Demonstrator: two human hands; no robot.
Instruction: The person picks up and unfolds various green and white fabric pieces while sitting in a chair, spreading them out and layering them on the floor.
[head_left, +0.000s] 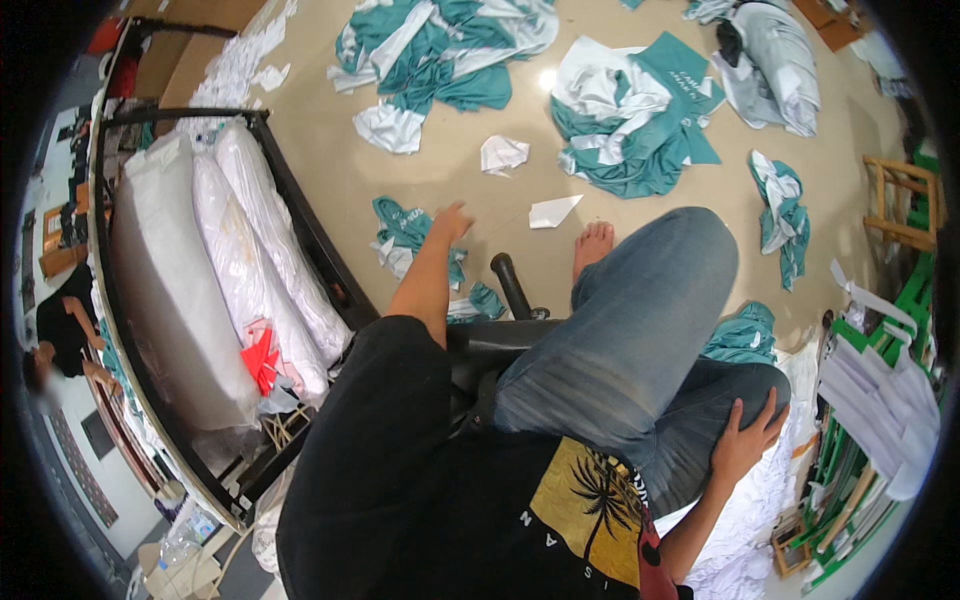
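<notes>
Teal-and-white cloth (403,224) lies at 8–9 o'clock from the left hand (453,222), the nearer hand; long axis roughly 11-to-5, partly forearm-covered. Left fingers: parted, no visible load; contact cannot be confirmed. Right hand (748,440): fingers spread, resting on the jeans-clad knee (757,386).

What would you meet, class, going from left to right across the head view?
White wrapped rolls, left hand, black tube, bare foot, right hand, pale draped strips.

head view | worn on head | faces down | jeans (620,310) near | floor (545,255) farther
</notes>
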